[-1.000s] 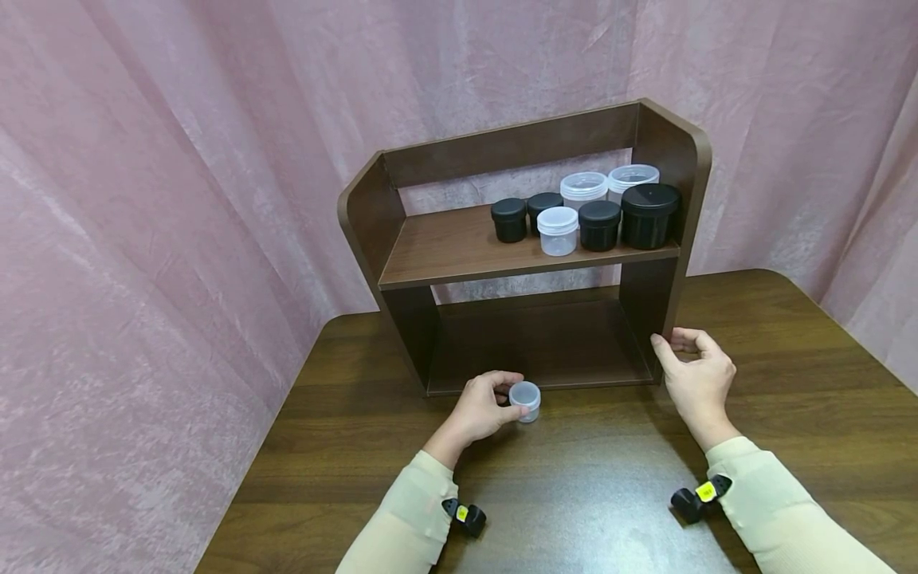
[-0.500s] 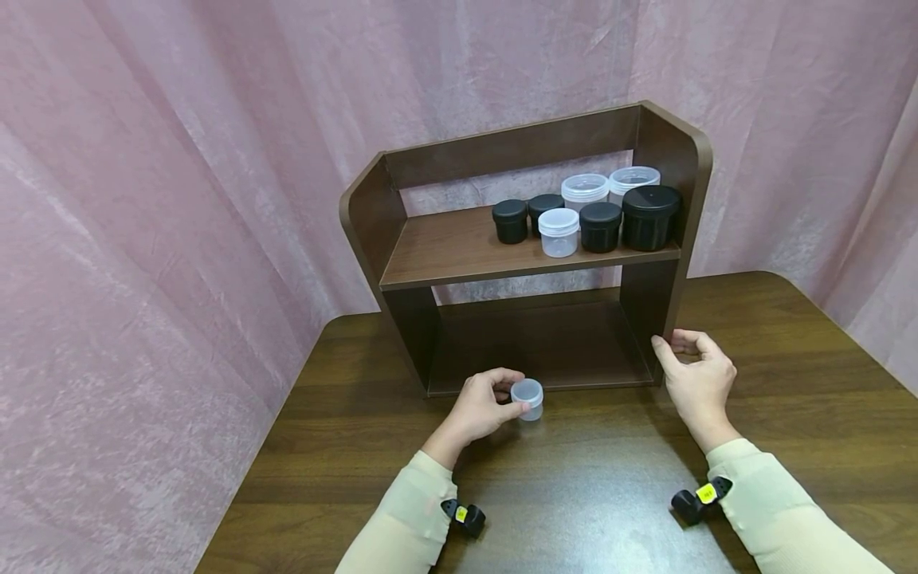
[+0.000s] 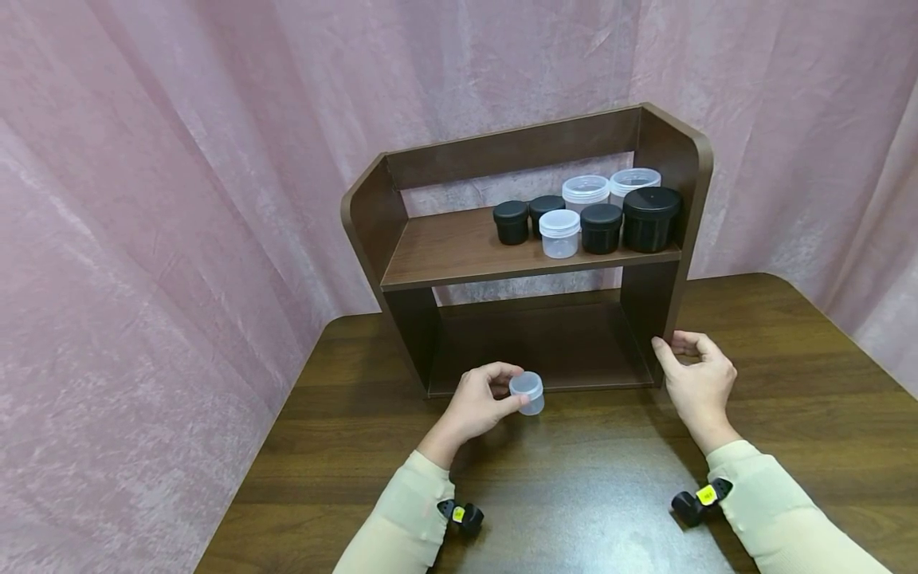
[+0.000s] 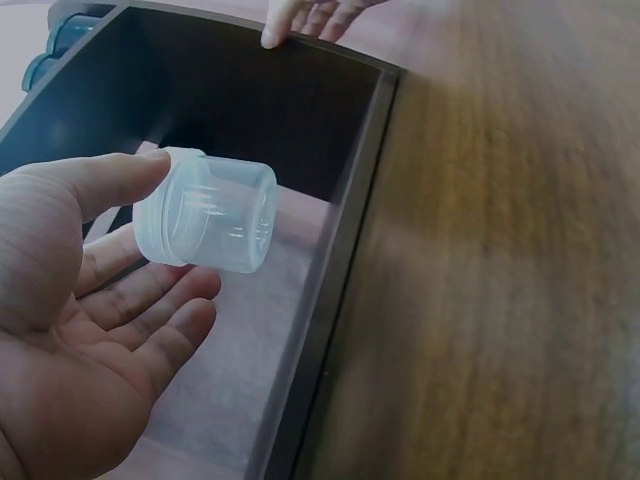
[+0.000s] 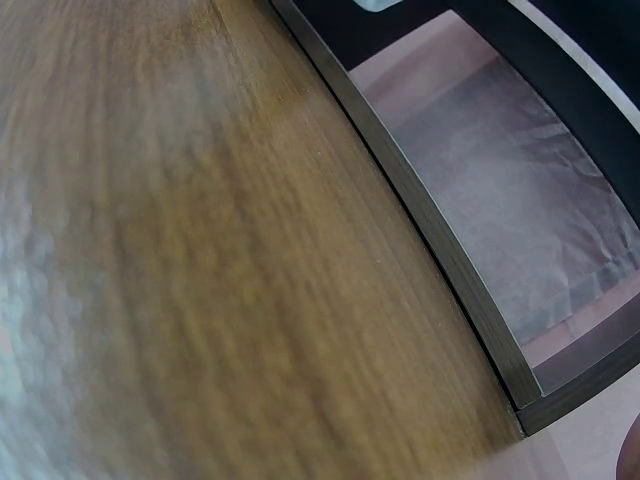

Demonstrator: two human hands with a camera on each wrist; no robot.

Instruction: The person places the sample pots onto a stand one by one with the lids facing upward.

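Observation:
My left hand (image 3: 479,401) holds a small clear plastic jar (image 3: 527,393) with a translucent lid, just above the table in front of the shelf's lower opening. In the left wrist view the jar (image 4: 207,211) lies tilted between thumb and fingertips of the left hand (image 4: 95,300). My right hand (image 3: 694,376) rests against the lower right side panel of the dark brown wooden shelf (image 3: 649,307), thumb and fingers touching its edge. Several black and clear jars (image 3: 588,214) stand on the shelf's upper board at the right.
The shelf stands at the back of a dark wooden table (image 3: 588,478); its lower compartment (image 3: 538,343) holds nothing. The left part of the upper board (image 3: 445,251) is bare. A pink curtain (image 3: 179,199) hangs behind and at both sides. The right wrist view shows the shelf's edge (image 5: 420,215).
The left hand has lifted the small clear jar slightly off the table and tilted it. The right hand has stayed on the shelf's side.

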